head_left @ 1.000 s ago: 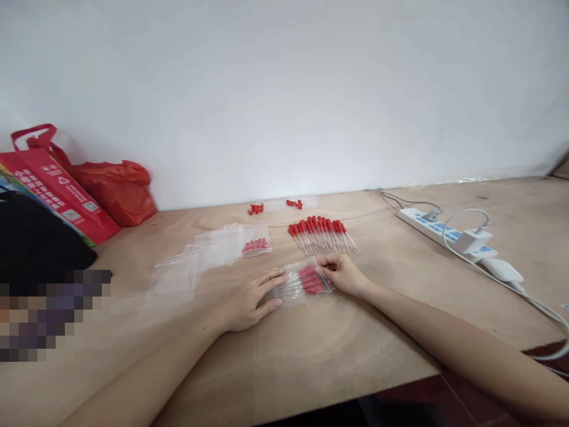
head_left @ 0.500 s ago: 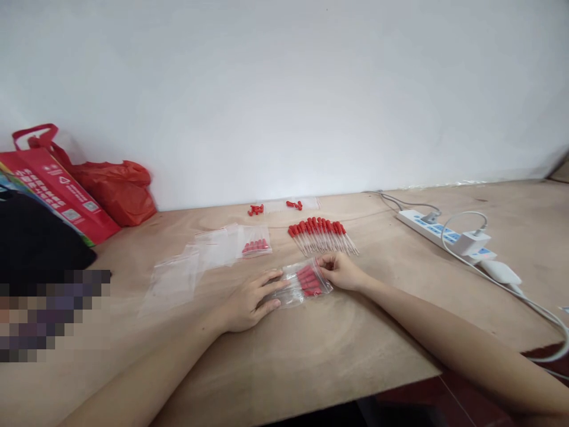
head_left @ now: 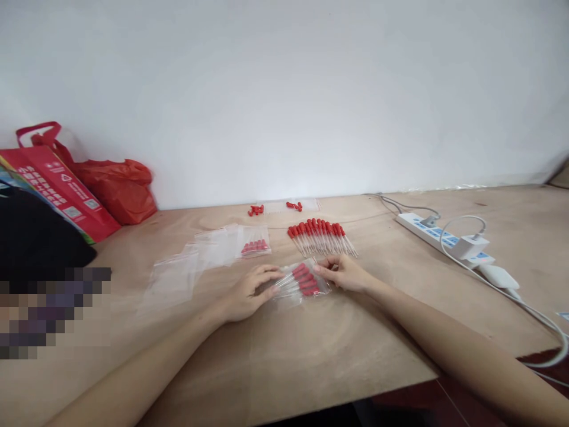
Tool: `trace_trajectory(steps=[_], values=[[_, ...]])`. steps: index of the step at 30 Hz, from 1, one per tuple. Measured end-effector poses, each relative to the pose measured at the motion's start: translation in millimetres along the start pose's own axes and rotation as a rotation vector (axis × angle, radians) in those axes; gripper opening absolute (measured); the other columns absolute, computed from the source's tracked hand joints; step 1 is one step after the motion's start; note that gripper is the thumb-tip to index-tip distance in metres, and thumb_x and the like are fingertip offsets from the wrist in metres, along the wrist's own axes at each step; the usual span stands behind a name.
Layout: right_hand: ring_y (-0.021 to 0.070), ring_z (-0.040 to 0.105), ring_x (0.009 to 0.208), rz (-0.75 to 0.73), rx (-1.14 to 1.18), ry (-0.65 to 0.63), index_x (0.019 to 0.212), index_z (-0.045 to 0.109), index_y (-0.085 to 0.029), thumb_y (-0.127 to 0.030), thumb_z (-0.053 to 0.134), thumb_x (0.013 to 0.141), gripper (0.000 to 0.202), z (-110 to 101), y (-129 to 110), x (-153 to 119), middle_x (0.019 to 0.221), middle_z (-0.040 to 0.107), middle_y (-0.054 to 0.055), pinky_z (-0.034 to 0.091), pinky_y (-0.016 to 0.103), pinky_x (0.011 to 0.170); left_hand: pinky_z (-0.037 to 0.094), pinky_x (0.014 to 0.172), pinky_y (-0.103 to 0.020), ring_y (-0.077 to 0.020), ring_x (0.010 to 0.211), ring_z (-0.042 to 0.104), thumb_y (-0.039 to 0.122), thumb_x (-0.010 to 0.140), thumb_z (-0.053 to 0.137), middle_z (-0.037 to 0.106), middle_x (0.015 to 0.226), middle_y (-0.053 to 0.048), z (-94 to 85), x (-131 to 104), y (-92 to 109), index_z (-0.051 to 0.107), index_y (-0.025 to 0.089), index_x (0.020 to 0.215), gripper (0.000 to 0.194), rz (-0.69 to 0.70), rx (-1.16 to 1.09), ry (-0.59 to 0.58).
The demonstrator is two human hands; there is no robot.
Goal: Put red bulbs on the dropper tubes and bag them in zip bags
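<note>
Right hand (head_left: 344, 273) pinching dropper bag (head_left: 303, 281); left hand (head_left: 249, 293) at opposite end

a camera on the person's head looks from the near side of the table (head_left: 311, 356), above it, facing forward and tilted down across its top. the left hand (head_left: 249, 292) and right hand (head_left: 344, 274) show near, over the table; the wall (head_left: 311, 107) behind the table shows farther off.

red printed bag (head_left: 56, 181) | red plastic bag (head_left: 120, 190) | white power strip (head_left: 420, 230) | plugged-in charger (head_left: 470, 247)
</note>
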State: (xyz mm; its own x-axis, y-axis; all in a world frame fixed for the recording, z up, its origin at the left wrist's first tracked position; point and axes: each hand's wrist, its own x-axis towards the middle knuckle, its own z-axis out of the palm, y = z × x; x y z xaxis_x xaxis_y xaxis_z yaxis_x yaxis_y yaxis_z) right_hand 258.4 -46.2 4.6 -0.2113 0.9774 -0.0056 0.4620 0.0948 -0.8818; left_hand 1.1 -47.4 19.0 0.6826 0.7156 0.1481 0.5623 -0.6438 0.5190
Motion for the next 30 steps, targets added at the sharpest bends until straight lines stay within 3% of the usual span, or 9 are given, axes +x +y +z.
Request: trace_trajectory(steps=[2,4,9,13,16,19,22,25,30], values=[[0.0066,0.044,0.047,-0.041,-0.03,-0.005,0.066,0.056,-0.014,-0.046,0.063,0.063,0.033,4.4,1.7,0.4,0.054,0.052,-0.002,0.033,0.018,0.043,0.035,0.095,-0.034,-0.0185,0.109,0.046,0.033,0.083,0.044,0.051,0.116,-0.006,2.2,12.8,1.3,0.053,0.021,0.111,0.032,-0.009,-0.016,0.069],[0.0069,0.045,0.047,-0.03,0.014,-0.023,0.07,0.056,-0.014,-0.043,0.065,0.062,0.031,9.4,5.3,2.9,0.054,0.052,-0.002,0.033,0.018,0.043,0.038,0.091,-0.033,-0.0191,0.103,0.05,0.035,0.077,0.053,0.054,0.111,-0.007,5.9,29.6,4.1,0.053,0.019,0.11,0.037,-0.004,-0.018,0.062],[0.0067,0.041,0.044,-0.045,0.235,-0.123,0.087,0.054,-0.013,-0.042,0.065,0.062,0.039,15.4,11.4,7.2,0.052,0.047,-0.005,0.03,0.019,0.043,0.041,0.085,-0.033,-0.0231,0.103,0.051,0.04,0.063,0.066,0.053,0.115,-0.011,13.0,78.2,14.8,0.047,0.016,0.116,0.062,-0.108,-0.147,-0.088],[0.0063,0.041,0.046,-0.074,0.311,-0.112,0.09,0.053,-0.014,-0.039,0.069,0.059,0.043,15.0,11.3,6.4,0.054,0.046,-0.006,0.031,0.02,0.045,0.043,0.076,-0.028,-0.0216,0.092,0.055,0.032,0.043,0.079,0.058,0.101,-0.007,10.9,103.4,21.1,0.05,0.016,0.111,0.076,-0.209,-0.219,-0.237],[0.006,0.042,0.047,-0.06,0.34,-0.079,0.086,0.052,-0.015,-0.039,0.071,0.055,0.043,14.1,10.3,5.9,0.055,0.047,-0.007,0.032,0.02,0.046,0.042,0.061,-0.023,-0.017,0.073,0.057,0.026,0.034,0.082,0.06,0.075,0.001,7.3,105.4,23.4,0.058,0.015,0.09,0.062,-0.276,-0.25,-0.313],[0.0048,0.039,0.043,-0.053,0.328,-0.052,0.085,0.051,-0.014,-0.039,0.07,0.057,0.042,13.7,8.5,5.2,0.051,0.045,-0.008,0.03,0.019,0.043,0.039,0.051,-0.02,-0.0119,0.057,0.054,0.022,0.036,0.08,0.056,0.057,0.005,3.1,97.2,21.7,0.06,0.013,0.072,0.042,-0.378,-0.429,-0.321],[0.004,0.038,0.04,-0.033,0.316,-0.025,0.084,0.051,-0.014,-0.04,0.067,0.059,0.039,13.9,6.9,4.1,0.05,0.043,-0.009,0.028,0.019,0.04,0.04,0.049,-0.02,-0.0108,0.052,0.054,0.019,0.041,0.077,0.059,0.055,0.004,-5.9,85.7,13.5,0.06,0.012,0.065,0.031,-0.477,-0.596,-0.252],[0.0036,0.037,0.039,0.002,0.32,0.003,0.085,0.051,-0.014,-0.038,0.066,0.061,0.037,14.0,5.4,2.7,0.05,0.043,-0.009,0.027,0.018,0.038,0.04,0.044,-0.02,-0.0107,0.046,0.054,0.016,0.044,0.075,0.059,0.051,0.003,-22.5,74.0,0.0,0.057,0.012,0.062,0.026,-0.55,-0.639,-0.11],[0.004,0.036,0.037,0.052,0.283,0.01,0.084,0.05,-0.016,-0.035,0.062,0.066,0.029,12.7,1.5,0.4,0.048,0.041,-0.009,0.028,0.018,0.036,0.041,0.04,-0.019,-0.0106,0.043,0.054,0.01,0.055,0.069,0.058,0.057,0.001,-51.4,57.7,-23.1,0.053,0.011,0.084,0.034,-0.672,-0.696,0.346]])
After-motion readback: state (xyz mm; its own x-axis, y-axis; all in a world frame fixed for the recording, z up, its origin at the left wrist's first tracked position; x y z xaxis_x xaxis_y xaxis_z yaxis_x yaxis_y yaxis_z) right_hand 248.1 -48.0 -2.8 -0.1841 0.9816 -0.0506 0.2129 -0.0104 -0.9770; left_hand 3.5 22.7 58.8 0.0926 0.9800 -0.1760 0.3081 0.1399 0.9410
